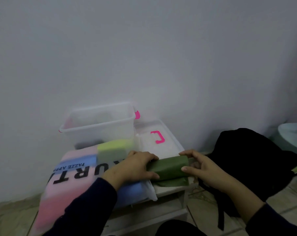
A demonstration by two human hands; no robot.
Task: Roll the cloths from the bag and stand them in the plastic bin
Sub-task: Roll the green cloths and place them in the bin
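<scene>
Pale wall (144, 48) across the upper field. Frosted translucent bag (72, 181) with black lettering, lying flat on the white tabletop (170, 189), pink, blue and yellow-green folded cloths showing through it, near edge overhanging toward the viewer. Black bag (250, 160) slumped at right, beside the tabletop, one strap hanging down over the tiled floor (212, 205). Clear plastic bin (98, 123) with pink side latches at the far end of the tabletop, against the wall, just behind the frosted bag; contents too blurred to tell. Bin lid (154, 142) with a pink handle lying flat to the right of the bin. Pale round object (294, 133) at the right edge, cut off, not identifiable. Left hand (134, 167) in a dark sleeve, fingers curled over the left end of the green cloth (170, 169). Right hand (204, 167), thumb under and fingers over the right end of the same cloth, gripping it. Green cloth mostly rolled into a cylinder between the two hands, at the right edge of the frosted bag, a loose flap lying flat on the tabletop beneath the roll; well short of the bin.
</scene>
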